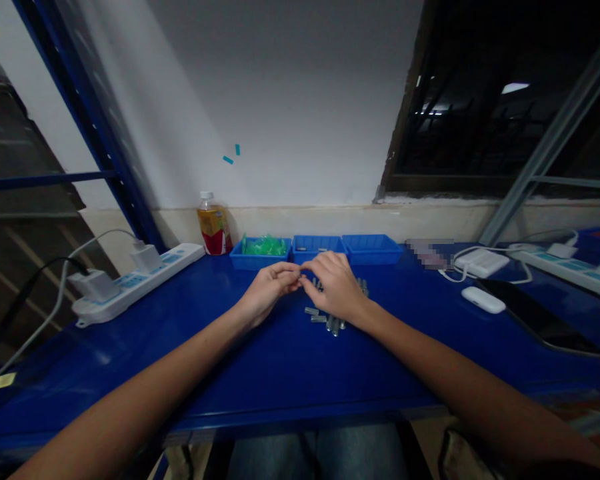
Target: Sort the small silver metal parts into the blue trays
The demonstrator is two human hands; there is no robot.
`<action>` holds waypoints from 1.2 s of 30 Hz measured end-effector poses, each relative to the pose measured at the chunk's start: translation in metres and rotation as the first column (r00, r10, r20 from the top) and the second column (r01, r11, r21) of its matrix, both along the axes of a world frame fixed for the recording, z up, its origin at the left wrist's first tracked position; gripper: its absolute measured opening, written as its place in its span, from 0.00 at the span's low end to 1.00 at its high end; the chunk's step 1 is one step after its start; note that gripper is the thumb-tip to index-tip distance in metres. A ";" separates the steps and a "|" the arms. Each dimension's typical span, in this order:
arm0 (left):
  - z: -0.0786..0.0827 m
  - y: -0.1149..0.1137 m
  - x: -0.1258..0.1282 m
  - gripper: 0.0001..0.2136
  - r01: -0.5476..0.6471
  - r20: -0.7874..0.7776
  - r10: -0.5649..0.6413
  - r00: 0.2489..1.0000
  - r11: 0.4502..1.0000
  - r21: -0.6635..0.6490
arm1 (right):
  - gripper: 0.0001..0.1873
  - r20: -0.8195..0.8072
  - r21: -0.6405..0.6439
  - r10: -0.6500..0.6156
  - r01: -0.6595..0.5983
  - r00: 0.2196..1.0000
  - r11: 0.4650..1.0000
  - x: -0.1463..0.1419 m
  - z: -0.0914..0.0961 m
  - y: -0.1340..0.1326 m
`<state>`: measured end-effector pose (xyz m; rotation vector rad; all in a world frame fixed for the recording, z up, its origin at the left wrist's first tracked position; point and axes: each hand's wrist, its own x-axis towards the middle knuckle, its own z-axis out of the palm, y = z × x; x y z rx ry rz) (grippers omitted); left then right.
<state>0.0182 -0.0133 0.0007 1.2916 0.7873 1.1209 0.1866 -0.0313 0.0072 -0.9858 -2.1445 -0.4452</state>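
A pale wall (290, 100) rises behind a blue table (265, 380), with a dark window (460, 100) at upper right. Along the table's far edge stand three blue trays: the left tray (260, 263) holds bright green pieces, the middle tray (320, 239) a few small items, beside the right tray (373, 250). A white power strip (153, 277) runs along the left side; a dark phone (545, 317) lies at right. At center, a person's left hand (270, 287) and right hand (337, 283) meet above the table, thumbs and fingers drawn narrow, tips together; whether either grips something cannot be told, as anything between them is too small to make out. A drink bottle (213, 223) stands beside the left tray, a white case (483, 300) near the phone. Short metal cylinders (335, 325) lie clustered on the table beneath and around the right hand.
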 end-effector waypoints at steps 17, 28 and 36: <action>0.002 -0.002 -0.009 0.12 0.365 -0.708 0.013 0.706 0.850 0.380 | 0.13 -0.075 -0.071 -0.322 0.317 0.944 0.946 0.043 0.000 0.038; 0.001 -0.004 -0.010 0.09 0.502 -0.812 0.246 0.529 0.681 0.533 | 0.17 -0.029 -0.291 -0.670 0.635 0.741 0.715 0.101 -0.018 0.073; 0.001 -0.004 -0.006 0.18 0.322 -0.779 0.302 0.549 0.784 0.531 | 0.14 -0.067 -0.253 -0.605 0.573 0.793 0.779 0.090 -0.012 0.064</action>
